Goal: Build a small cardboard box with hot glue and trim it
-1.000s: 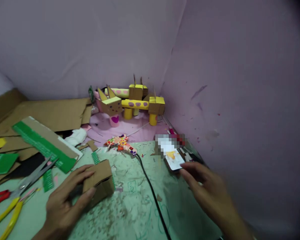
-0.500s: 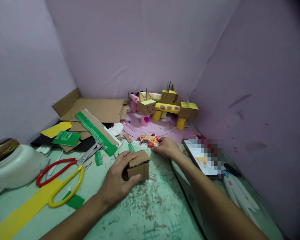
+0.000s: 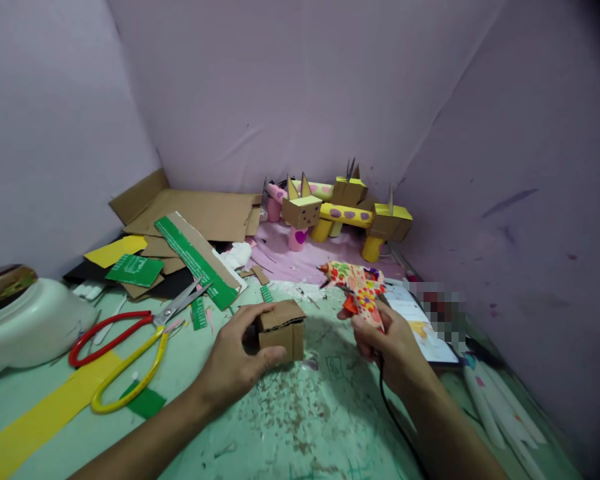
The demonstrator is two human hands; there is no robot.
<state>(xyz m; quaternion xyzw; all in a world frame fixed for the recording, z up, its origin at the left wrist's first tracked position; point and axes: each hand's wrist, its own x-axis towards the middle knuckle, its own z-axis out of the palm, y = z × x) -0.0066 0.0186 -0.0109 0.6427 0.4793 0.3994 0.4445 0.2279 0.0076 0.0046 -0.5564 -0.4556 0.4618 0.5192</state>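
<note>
A small brown cardboard box (image 3: pixel 283 340) stands on the green tabletop, its top flap slightly raised along the front edge. My left hand (image 3: pixel 235 350) grips it from the left, thumb at the front and fingers behind the top. My right hand (image 3: pixel 387 337) is wrapped round the handle of a flower-patterned glue gun (image 3: pixel 363 287), held above the table to the right of the box. The gun's nozzle points left, and its black cord (image 3: pixel 397 423) trails down toward the front edge.
Red-and-yellow-handled scissors (image 3: pixel 160 323) lie open at left, near cardboard scraps and a yellow strip (image 3: pixel 50 417). Cardboard animal figures (image 3: pixel 350 213) stand at the back. A phone (image 3: pixel 420 327) and white markers (image 3: pixel 500 400) lie at right. A pale green rounded object (image 3: pixel 45 327) sits far left.
My right hand has lifted the glue gun off the table and brought it closer and to the right, nozzle pointing left. My left hand stays on the box. The view has shifted slightly.
</note>
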